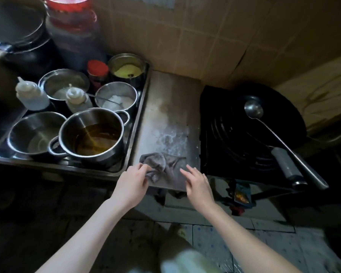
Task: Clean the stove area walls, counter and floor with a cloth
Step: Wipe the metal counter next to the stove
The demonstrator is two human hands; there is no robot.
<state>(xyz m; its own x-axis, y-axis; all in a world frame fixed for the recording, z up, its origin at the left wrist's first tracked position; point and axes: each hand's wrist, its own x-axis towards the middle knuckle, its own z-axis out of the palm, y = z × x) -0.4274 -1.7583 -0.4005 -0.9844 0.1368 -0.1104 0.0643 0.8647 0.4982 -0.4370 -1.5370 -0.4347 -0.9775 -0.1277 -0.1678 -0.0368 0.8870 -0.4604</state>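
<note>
In the head view, your cloth (pixel 161 164) lies crumpled on the near end of the steel bench (pixel 165 107), between the tray (pixel 141 107) of pots and the stove (pixel 215 134). Your left hand (pixel 133 182) pinches its left edge. Your right hand (pixel 197 182) spreads straight fingers by its right edge, holding nothing (contact unclear). The cloth looks thin, limp and probably damp, so it should bunch easily. Gather a thick fold mid-cloth rather than a corner.
</note>
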